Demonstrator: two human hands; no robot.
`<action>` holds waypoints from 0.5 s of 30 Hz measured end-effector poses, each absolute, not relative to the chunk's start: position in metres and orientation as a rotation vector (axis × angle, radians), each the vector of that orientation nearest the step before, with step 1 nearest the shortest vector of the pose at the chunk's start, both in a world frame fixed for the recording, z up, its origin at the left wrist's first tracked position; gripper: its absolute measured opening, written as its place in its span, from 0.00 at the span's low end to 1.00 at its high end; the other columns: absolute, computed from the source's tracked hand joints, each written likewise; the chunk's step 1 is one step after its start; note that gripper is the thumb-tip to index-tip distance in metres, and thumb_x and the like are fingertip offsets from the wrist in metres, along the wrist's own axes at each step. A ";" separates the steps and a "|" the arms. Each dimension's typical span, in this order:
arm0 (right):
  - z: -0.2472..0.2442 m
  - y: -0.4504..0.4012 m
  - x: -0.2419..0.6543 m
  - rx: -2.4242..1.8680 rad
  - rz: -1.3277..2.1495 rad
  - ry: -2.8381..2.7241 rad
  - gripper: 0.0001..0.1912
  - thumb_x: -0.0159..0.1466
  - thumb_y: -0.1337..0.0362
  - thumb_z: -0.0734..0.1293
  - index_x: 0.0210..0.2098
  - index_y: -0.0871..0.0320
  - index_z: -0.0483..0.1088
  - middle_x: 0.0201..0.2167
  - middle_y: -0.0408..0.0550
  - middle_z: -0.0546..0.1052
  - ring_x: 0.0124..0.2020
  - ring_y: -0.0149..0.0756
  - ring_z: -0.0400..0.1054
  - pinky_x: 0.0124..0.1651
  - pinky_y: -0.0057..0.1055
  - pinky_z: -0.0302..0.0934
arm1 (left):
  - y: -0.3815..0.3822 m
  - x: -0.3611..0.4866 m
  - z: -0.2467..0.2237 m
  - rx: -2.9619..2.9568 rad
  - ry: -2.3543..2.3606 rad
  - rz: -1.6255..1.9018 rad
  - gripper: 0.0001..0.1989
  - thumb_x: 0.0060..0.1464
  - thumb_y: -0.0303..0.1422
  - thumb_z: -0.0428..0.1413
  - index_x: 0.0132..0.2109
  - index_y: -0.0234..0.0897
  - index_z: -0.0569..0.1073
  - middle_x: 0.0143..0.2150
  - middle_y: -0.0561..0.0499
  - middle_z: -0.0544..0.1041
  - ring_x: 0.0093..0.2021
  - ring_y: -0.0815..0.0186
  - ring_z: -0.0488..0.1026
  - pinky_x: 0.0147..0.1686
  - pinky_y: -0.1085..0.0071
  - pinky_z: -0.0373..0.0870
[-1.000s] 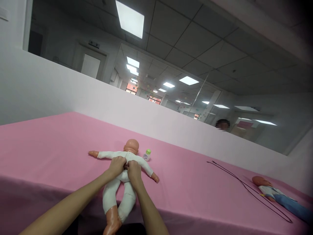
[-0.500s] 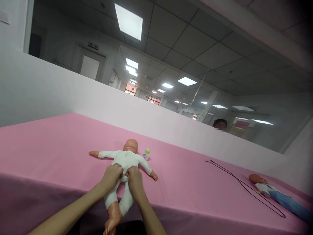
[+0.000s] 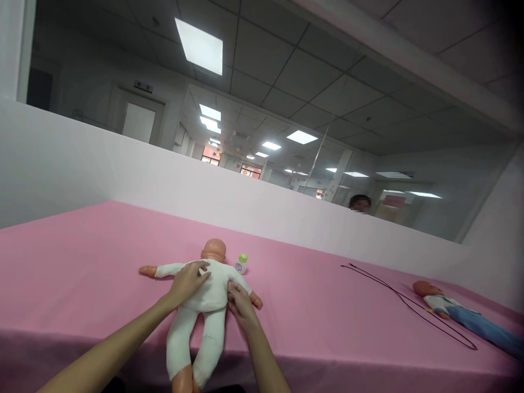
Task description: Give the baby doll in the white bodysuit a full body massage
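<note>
A baby doll (image 3: pixel 210 295) with a bald head and a white cloth outfit lies on its front, arms spread to both sides and feet toward me over the table's near edge. On the left of its upper back rests my left hand (image 3: pixel 190 281), open, with the fingers slightly apart. My right hand (image 3: pixel 240 300) touches the right side of the doll's torso just below its arm, fingers loosely bent and apart. Close to the doll's right shoulder stands a small clear bottle with a green cap (image 3: pixel 242 263).
A pink cloth (image 3: pixel 311 305) covers the table. Toward the right lie a thin black looped cord (image 3: pixel 403 299) and a second doll in blue clothing (image 3: pixel 470 322). Behind the table rises a white low wall (image 3: pixel 164 177) with a large mirror or window (image 3: pixel 262 71) above, showing a person's head.
Both hands have let go of the lower shirt and moved up the torso, the left onto the upper back, the right to the side. The shirt hem now lies flatter; the view shifted slightly.
</note>
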State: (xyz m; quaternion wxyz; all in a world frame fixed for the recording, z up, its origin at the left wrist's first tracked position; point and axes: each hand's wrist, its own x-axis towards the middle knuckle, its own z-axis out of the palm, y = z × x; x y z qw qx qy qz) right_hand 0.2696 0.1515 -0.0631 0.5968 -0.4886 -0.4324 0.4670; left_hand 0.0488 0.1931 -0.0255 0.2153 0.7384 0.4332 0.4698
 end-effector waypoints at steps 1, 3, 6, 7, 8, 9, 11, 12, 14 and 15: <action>-0.064 0.155 0.272 -1.088 1.204 -0.927 0.27 0.49 0.44 0.80 0.36 0.58 0.78 0.34 0.51 0.81 0.37 0.42 0.78 0.46 0.37 0.71 | 0.204 0.057 -0.022 2.023 1.217 1.335 0.20 0.62 0.40 0.54 0.57 0.39 0.79 0.51 0.44 0.82 0.49 0.51 0.78 0.51 0.60 0.70; -0.064 0.162 0.271 -1.036 1.326 -0.863 0.24 0.50 0.46 0.80 0.36 0.58 0.78 0.35 0.53 0.82 0.41 0.43 0.79 0.50 0.37 0.71 | 0.225 0.073 -0.015 1.990 1.281 1.386 0.29 0.64 0.41 0.52 0.68 0.34 0.69 0.62 0.39 0.76 0.59 0.48 0.73 0.58 0.59 0.67; -0.060 0.174 0.259 -0.996 1.300 -0.831 0.24 0.58 0.44 0.76 0.36 0.60 0.78 0.36 0.55 0.83 0.46 0.48 0.80 0.51 0.38 0.72 | 0.252 0.099 -0.009 1.930 1.463 1.352 0.38 0.64 0.43 0.51 0.75 0.29 0.56 0.71 0.33 0.65 0.70 0.43 0.62 0.65 0.52 0.62; -0.059 0.179 0.254 -0.975 1.275 -0.825 0.25 0.60 0.43 0.74 0.36 0.61 0.78 0.36 0.55 0.82 0.47 0.49 0.80 0.50 0.38 0.72 | 0.260 0.107 -0.008 1.882 1.532 1.294 0.41 0.64 0.45 0.52 0.76 0.28 0.53 0.71 0.31 0.64 0.70 0.41 0.62 0.64 0.51 0.63; -0.058 0.183 0.249 -0.955 1.260 -0.826 0.26 0.62 0.41 0.72 0.37 0.62 0.78 0.36 0.55 0.82 0.48 0.50 0.80 0.49 0.38 0.72 | 0.266 0.114 -0.009 1.826 1.595 1.222 0.44 0.62 0.48 0.53 0.76 0.28 0.51 0.70 0.30 0.65 0.69 0.40 0.63 0.63 0.49 0.65; -0.058 0.188 0.245 -0.950 1.259 -0.829 0.27 0.63 0.40 0.71 0.38 0.62 0.78 0.36 0.55 0.82 0.47 0.50 0.80 0.47 0.38 0.72 | 0.272 0.121 -0.010 1.780 1.644 1.150 0.48 0.60 0.51 0.55 0.77 0.29 0.48 0.70 0.29 0.65 0.68 0.38 0.64 0.61 0.48 0.66; -0.060 0.195 0.238 -0.983 1.253 -0.832 0.28 0.60 0.40 0.73 0.39 0.60 0.77 0.35 0.54 0.82 0.46 0.51 0.80 0.44 0.38 0.72 | 0.281 0.131 -0.016 1.749 1.736 1.038 0.55 0.55 0.57 0.58 0.77 0.31 0.46 0.68 0.27 0.66 0.66 0.35 0.66 0.58 0.47 0.68; -0.061 0.197 0.235 -1.013 1.237 -0.827 0.27 0.57 0.41 0.76 0.40 0.59 0.77 0.36 0.54 0.82 0.45 0.52 0.80 0.44 0.39 0.72 | 0.284 0.133 -0.019 1.759 1.774 1.003 0.58 0.52 0.58 0.60 0.77 0.32 0.45 0.68 0.27 0.66 0.65 0.34 0.68 0.57 0.46 0.69; -0.066 0.199 0.232 -1.061 1.163 -0.816 0.28 0.51 0.46 0.81 0.43 0.57 0.76 0.38 0.52 0.82 0.46 0.52 0.79 0.45 0.40 0.72 | 0.289 0.135 -0.023 1.776 1.824 0.956 0.61 0.49 0.61 0.61 0.77 0.33 0.45 0.67 0.25 0.67 0.62 0.32 0.71 0.56 0.45 0.69; -0.068 0.199 0.230 -1.060 1.119 -0.823 0.29 0.49 0.48 0.82 0.44 0.56 0.76 0.40 0.51 0.82 0.48 0.52 0.79 0.47 0.41 0.72 | 0.290 0.133 -0.024 1.770 1.834 0.940 0.62 0.48 0.62 0.62 0.77 0.32 0.45 0.65 0.24 0.68 0.60 0.31 0.73 0.55 0.44 0.70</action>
